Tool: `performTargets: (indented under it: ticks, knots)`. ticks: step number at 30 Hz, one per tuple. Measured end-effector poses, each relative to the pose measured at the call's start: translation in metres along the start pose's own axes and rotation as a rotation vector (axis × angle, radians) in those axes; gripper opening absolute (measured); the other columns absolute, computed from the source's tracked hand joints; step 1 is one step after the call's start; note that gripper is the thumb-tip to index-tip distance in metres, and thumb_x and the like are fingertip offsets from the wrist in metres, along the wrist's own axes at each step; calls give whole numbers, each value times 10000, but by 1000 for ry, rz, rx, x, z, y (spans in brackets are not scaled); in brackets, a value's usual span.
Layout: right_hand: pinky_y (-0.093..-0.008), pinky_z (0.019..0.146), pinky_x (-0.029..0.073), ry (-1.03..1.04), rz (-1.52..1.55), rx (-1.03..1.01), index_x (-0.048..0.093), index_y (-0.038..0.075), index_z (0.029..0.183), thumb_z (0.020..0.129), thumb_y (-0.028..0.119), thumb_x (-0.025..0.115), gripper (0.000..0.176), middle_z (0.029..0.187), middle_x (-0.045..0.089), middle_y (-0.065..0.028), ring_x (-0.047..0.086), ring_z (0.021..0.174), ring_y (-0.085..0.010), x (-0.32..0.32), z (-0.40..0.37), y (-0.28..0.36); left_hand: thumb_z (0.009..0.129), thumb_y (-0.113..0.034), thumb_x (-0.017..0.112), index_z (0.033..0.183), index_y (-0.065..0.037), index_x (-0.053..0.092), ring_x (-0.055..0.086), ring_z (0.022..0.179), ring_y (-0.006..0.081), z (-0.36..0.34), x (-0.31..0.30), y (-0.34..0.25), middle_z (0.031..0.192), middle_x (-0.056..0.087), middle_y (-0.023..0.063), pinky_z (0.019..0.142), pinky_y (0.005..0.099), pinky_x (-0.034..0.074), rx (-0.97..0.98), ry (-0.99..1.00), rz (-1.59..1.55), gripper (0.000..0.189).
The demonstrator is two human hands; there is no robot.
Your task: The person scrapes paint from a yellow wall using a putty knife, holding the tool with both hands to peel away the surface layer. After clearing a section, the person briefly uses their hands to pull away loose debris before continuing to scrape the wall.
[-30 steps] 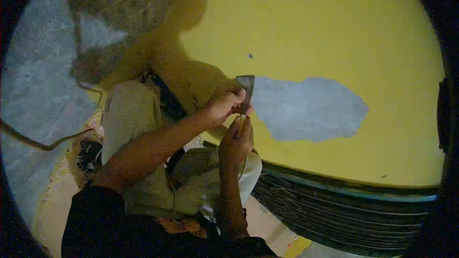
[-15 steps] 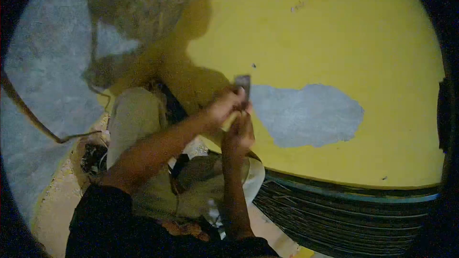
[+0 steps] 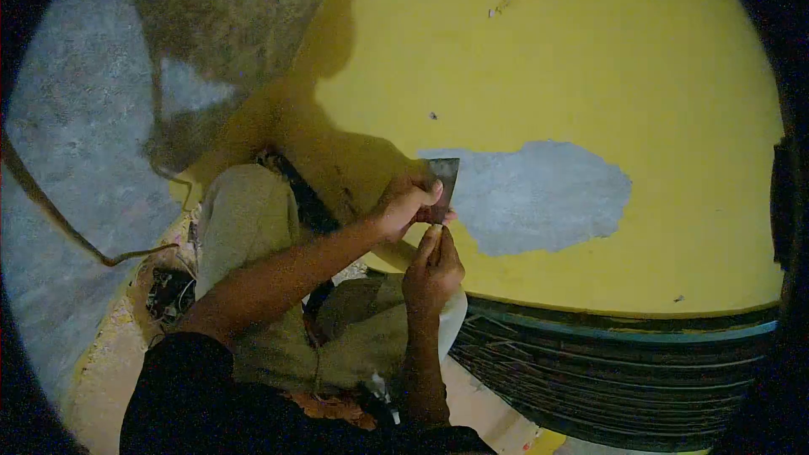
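Note:
My left hand (image 3: 411, 204) is closed around a putty knife (image 3: 447, 175), its thumb pressed on the flat of the dark, flared blade. The wide end of the blade points up, away from me. Just below, the fingertips of my right hand (image 3: 433, 276) are pinched together at the narrow lower end of the putty knife; whether a handle is there is hidden by the fingers. Behind the blade lies a ragged grey patch (image 3: 548, 198) in the yellow surface (image 3: 607, 67).
Dark slatted bars (image 3: 607, 379) curve along the near edge of the yellow surface. A brown cord or thin rod (image 3: 63, 223) runs at far left, over grey floor (image 3: 76, 76). My bent knee (image 3: 244, 211) is beside my left arm. Small chips mark the yellow surface.
The putty knife has moved slightly right and down, and its blade now shows more of its flat side. My right hand has dropped a little lower. The view has shifted slightly.

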State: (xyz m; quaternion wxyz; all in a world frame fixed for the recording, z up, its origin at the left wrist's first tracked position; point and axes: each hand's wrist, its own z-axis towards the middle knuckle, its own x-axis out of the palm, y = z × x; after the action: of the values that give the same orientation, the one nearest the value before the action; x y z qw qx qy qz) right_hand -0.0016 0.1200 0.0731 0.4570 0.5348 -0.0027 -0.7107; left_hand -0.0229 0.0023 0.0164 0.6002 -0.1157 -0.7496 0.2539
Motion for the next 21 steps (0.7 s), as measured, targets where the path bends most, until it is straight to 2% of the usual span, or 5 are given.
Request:
performTargets:
  ticks: [5, 11, 14, 16, 21]
  knots:
    - [-387, 516, 416, 10, 74, -41, 624, -53, 976, 964, 270, 506, 343, 644, 572, -204, 547, 534, -289, -1, 10, -8, 955, -237, 550, 941, 39, 567, 687, 774, 280, 3, 7, -3, 860, 636, 138, 688, 388, 570, -5, -49, -41, 276]
    - [-384, 479, 370, 48, -107, -9, 612, -49, 901, 963, 289, 506, 359, 565, 507, -170, 426, 469, -234, -11, 17, -5, 959, -266, 545, 1009, 37, 543, 691, 797, 283, 11, 4, 1, 877, 636, 140, 694, 389, 571, -27, 30, -101, 307]
    - [-403, 482, 382, 101, -86, -22, 591, -42, 844, 963, 250, 501, 328, 551, 495, -181, 467, 460, -286, -16, 28, 4, 962, -295, 536, 1024, 41, 535, 693, 799, 283, 3, 14, -7, 879, 639, 141, 709, 394, 567, -24, -37, -106, 341]
    - [-426, 489, 402, 115, -153, -193, 579, -34, 821, 955, 187, 503, 269, 575, 512, -204, 519, 498, -374, -20, 33, 3, 962, -309, 532, 1045, 35, 529, 689, 814, 288, 3, 19, -6, 881, 647, 143, 744, 392, 561, -33, -102, -189, 354]
    - [-442, 512, 429, 47, -90, -277, 582, -30, 837, 943, 146, 515, 216, 637, 553, -229, 547, 563, -428, -21, 16, -2, 958, -302, 540, 1005, 19, 558, 680, 844, 295, -9, 18, -3, 881, 654, 152, 771, 386, 547, -15, -34, -203, 324]
